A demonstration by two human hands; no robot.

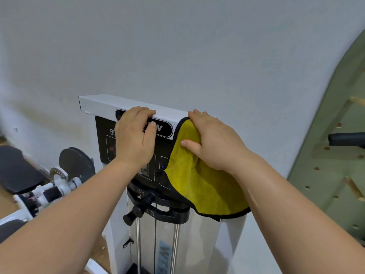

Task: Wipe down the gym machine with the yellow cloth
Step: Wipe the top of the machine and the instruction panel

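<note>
A person's left hand (136,139) grips the top of the white gym machine (98,103), fingers curled over its upper edge. Just right of those fingers, the right hand (211,143) clamps the yellow cloth (207,190) against the top's end, fingers bent over it, thumb pressing the cloth, which hangs below the palm

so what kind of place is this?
Most likely a gym: a white weight-stack machine with guide rods and a selector pin, a black pad and pulley wheel to its left, and a green pegboard wall on the right.
</note>
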